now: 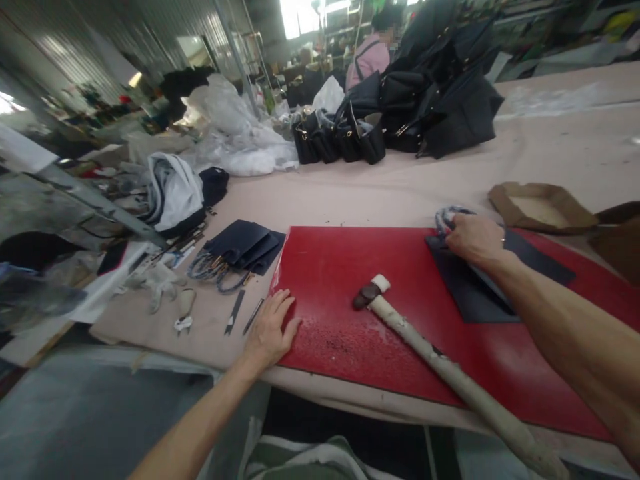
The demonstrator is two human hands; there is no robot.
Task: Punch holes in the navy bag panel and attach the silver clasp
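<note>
My left hand [270, 328] lies on the near left edge of the red board [320, 253], fingers apart and holding nothing. On the board's right side, my right hand [475, 239] is closed around a blue-and-white rope handle [450, 212]. Under that hand lie dark navy panels [463, 293], partly hidden by my forearm. Between my hands rests a mallet [371, 293] with one white and one dark face. Its long, pale, worn handle runs toward the lower right. A slim dark pointed tool [253, 316] lies beside my left fingers.
Stacked navy panels [245, 240] with rope loops lie left of the board, near a flat dark tool [235, 312] and a white glove [157, 283]. A cardboard tray [543, 207] stands at right. Black bags [360, 137] and clear plastic [230, 133] are behind; a person [370, 57] is farther back.
</note>
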